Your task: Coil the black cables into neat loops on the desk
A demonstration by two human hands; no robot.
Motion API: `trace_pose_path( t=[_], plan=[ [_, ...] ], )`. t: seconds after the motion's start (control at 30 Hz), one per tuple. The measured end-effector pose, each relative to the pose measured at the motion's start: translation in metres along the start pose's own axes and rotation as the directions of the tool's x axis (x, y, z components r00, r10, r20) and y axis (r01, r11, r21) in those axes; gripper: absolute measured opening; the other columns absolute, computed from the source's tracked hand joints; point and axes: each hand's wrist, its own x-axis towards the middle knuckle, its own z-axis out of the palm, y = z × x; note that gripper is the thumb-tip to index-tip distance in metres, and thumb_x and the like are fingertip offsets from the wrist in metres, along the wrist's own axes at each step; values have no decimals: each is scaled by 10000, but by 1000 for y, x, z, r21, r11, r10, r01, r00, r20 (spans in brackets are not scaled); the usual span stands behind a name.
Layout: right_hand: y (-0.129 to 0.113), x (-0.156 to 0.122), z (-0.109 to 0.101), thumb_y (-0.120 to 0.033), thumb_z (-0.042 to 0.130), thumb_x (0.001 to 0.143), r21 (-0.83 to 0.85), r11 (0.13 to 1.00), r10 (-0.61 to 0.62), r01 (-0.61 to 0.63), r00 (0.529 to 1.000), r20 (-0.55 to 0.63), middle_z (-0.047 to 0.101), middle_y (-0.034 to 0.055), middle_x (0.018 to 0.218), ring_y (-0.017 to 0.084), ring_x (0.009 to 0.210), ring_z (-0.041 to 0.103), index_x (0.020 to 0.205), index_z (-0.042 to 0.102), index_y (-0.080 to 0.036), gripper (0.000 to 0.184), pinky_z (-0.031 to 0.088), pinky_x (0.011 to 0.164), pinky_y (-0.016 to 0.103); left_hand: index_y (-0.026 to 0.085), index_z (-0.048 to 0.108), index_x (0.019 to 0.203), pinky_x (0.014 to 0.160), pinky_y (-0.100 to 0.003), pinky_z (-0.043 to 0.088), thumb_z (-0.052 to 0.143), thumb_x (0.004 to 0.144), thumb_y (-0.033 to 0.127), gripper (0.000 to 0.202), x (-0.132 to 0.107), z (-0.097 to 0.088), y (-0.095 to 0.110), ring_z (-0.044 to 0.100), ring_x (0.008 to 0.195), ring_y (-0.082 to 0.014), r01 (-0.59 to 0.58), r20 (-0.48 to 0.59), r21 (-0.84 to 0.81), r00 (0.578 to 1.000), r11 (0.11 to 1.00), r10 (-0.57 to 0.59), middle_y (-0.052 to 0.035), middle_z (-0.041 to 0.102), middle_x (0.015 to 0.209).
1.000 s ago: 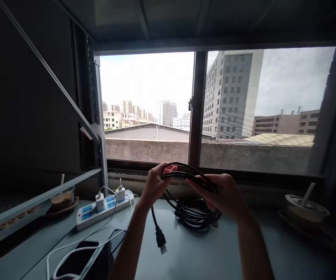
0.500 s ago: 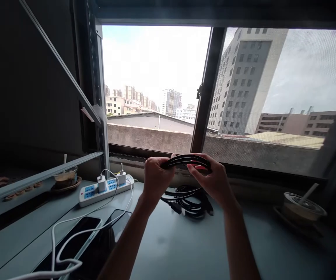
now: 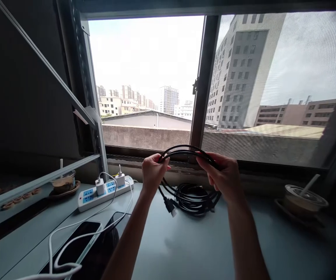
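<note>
A black cable [image 3: 185, 151] arches in loops between my two hands above a grey desk [image 3: 191, 245]. My left hand [image 3: 152, 173] is closed on the left end of the loops. My right hand [image 3: 224, 175] is closed on the right end. From the left hand a short length hangs down and ends in a black plug [image 3: 170, 205]. The rest of the cable lies as a coiled pile [image 3: 195, 198] on the desk under my hands.
A white power strip [image 3: 104, 192] with two chargers sits left of the coil. White leads run to phones [image 3: 77, 249] at the front left. A cup with a straw [image 3: 60, 182] stands far left, another [image 3: 305, 198] far right. A window [image 3: 203, 85] is behind.
My hands have spread a little wider along the cable loops, and the arch has risen. The hanging plug end shows again below my left hand. The camera has shifted slightly.
</note>
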Motion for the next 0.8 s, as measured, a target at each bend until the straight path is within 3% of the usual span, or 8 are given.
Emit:
trace_pose_path(
  t=[0.1, 0.2, 0.27, 0.33, 0.43, 0.57, 0.67, 0.8],
  plan=[
    [11, 8, -4, -401, 700, 665, 65, 996, -48, 61, 981, -186, 401, -86, 345, 54, 246, 318, 868, 687, -144, 327, 174, 228, 167, 172, 440, 462, 535, -195, 396, 594, 696, 402, 362, 0, 6, -1, 602, 538, -137, 115, 127, -218, 988, 969, -88, 36, 423, 397],
    [41, 25, -5, -425, 668, 687, -26, 994, -109, 106, 952, -285, 454, -71, 384, 75, 291, 400, 856, 679, -146, 327, 292, 290, 183, 186, 291, 415, 401, -177, 311, 629, 667, 449, 497, -1, 8, 3, 447, 350, -62, 224, 202, -458, 969, 861, -144, 78, 266, 348],
    [63, 36, -3, -427, 668, 684, -208, 974, -136, 85, 960, -246, 539, -31, 457, 108, 413, 531, 797, 687, -142, 308, 425, 441, 208, 188, 240, 446, 319, -176, 152, 668, 630, 444, 531, -3, 9, 8, 225, 276, -6, 247, 189, -572, 968, 782, -168, 107, 205, 352],
    [76, 42, 2, -434, 662, 689, -229, 972, -95, 50, 977, -192, 604, 1, 544, 140, 521, 600, 814, 681, -140, 320, 471, 547, 237, 187, 232, 469, 313, -181, 68, 697, 606, 415, 535, -6, 10, 11, 121, 290, 8, 241, 165, -633, 970, 736, -176, 120, 194, 358],
    [74, 41, 8, -451, 661, 688, 44, 999, 24, -17, 982, -186, 584, -12, 537, 142, 513, 600, 768, 633, -145, 317, 481, 520, 238, 188, 198, 470, 312, -177, 63, 681, 631, 376, 543, -9, 15, 12, 112, 288, 8, 239, 162, -681, 971, 692, -176, 120, 177, 352],
    [57, 35, 2, -448, 679, 669, 407, 904, 144, -128, 990, -8, 433, -70, 420, 61, 319, 403, 612, 544, -161, 323, 308, 312, 173, 190, 212, 401, 318, -168, 219, 559, 723, 336, 496, -7, 27, -5, 319, 259, -31, 219, 128, -592, 976, 776, -177, 94, 186, 313],
    [51, 34, -7, -411, 716, 635, 456, 861, 193, -225, 974, 117, 328, -102, 373, 12, 275, 203, 660, 597, -146, 291, 119, 271, 159, 167, 397, 389, 404, -169, 374, 504, 743, 292, 390, -2, 37, -29, 542, 377, -102, 281, 176, -354, 957, 892, -232, 50, 351, 318],
    [42, 31, -8, -373, 732, 615, 468, 854, 218, -226, 973, 72, 246, -124, 358, 10, 302, 129, 804, 662, -140, 307, 78, 282, 158, 136, 557, 489, 386, -183, 403, 523, 727, 269, 275, -1, 51, -51, 562, 386, -123, 397, 340, -94, 874, 913, -346, -9, 545, 417]
  ],
)
